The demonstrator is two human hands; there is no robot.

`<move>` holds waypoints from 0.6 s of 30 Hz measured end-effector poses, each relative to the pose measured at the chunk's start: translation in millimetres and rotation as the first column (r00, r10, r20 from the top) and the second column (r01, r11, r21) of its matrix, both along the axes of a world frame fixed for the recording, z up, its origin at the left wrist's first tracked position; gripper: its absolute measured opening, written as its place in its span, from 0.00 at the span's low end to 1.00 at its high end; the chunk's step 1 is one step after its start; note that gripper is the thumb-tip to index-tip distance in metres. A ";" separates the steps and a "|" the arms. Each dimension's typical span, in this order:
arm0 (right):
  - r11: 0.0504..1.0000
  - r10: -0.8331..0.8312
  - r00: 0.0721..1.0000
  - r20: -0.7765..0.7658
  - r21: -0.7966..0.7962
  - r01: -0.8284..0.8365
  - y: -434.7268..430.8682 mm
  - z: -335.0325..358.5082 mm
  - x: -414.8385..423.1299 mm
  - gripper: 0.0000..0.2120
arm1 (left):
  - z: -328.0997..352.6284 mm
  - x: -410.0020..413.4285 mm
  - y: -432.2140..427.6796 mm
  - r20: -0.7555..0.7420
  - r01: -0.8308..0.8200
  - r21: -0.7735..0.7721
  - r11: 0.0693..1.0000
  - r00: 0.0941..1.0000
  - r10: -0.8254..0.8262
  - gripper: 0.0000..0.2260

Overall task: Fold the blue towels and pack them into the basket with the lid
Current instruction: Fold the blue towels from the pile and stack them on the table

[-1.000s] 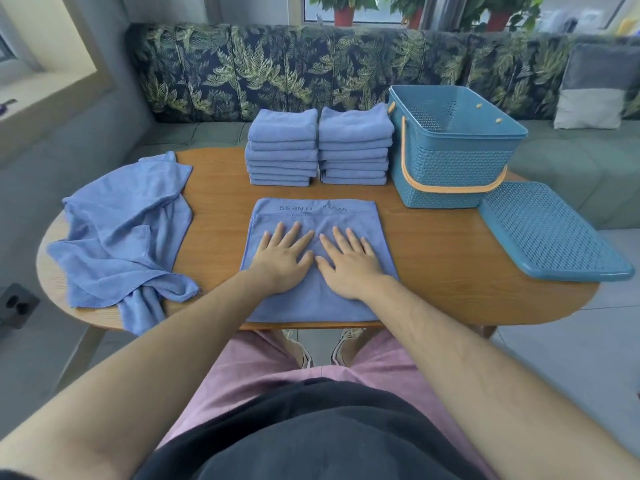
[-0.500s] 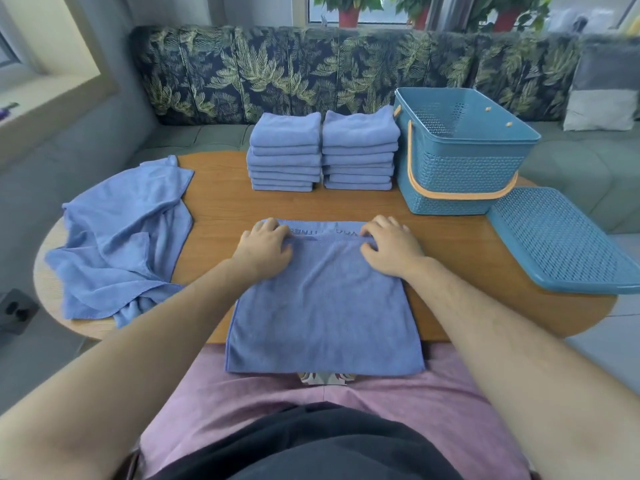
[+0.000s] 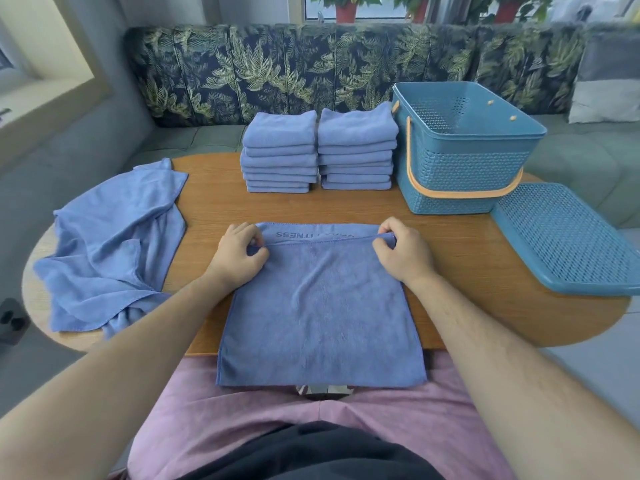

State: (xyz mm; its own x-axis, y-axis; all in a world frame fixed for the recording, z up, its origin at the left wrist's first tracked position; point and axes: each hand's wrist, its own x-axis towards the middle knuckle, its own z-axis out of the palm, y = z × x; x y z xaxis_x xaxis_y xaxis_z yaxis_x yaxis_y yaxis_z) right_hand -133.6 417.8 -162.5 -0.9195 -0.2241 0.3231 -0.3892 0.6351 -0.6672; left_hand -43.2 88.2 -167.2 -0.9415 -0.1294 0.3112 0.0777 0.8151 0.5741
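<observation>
Blue towel [image 3: 318,313], centre frame, on counter [image 3: 467,265], near end overhanging the lap: fingers of left hand [image 3: 239,258] and right hand [image 3: 403,254] pinch its top layer's far corners; best kept level and taut so edges meet square.

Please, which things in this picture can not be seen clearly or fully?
Head view only.
1. Lettering on the flat towel, which the left hand and right hand pinch: the middle letters are too blurred to read.
2. Floor of the basket: hidden behind its near wall, so its contents are unknown.
3. Towel count in the crumpled pile: the folds overlap.
</observation>
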 end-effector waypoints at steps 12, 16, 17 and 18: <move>0.969 -0.164 0.985 -0.048 0.179 0.169 -4.2 -5.6 -8.7 0.03 | 1.0 -1.1 2.3 -0.048 -0.089 -0.001 0.996 0.995 0.089 0.01; 0.945 -0.125 0.991 -0.048 0.298 0.134 -8.5 -5.4 -6.3 0.06 | -3.6 -5.5 1.3 0.011 -0.111 -0.018 0.994 0.994 0.111 0.07; 0.942 -0.115 0.992 -0.049 0.312 0.125 -8.7 -5.1 -6.5 0.08 | -3.5 -5.7 2.0 0.020 -0.110 -0.021 0.994 0.994 0.111 0.08; 0.942 -0.108 0.993 -0.050 0.316 0.118 -8.5 -4.3 -6.5 0.08 | -3.6 -6.1 2.4 0.025 -0.107 -0.026 0.994 0.994 0.108 0.09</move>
State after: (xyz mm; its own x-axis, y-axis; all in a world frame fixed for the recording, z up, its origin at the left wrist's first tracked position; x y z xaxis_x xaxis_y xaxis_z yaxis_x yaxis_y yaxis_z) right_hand -140.0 409.2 -166.8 -0.9350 -0.2153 0.2818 -0.3206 0.8528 -0.4122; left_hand -49.3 90.5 -170.8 -0.9303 -0.2229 0.2912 -0.0257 0.8317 0.5547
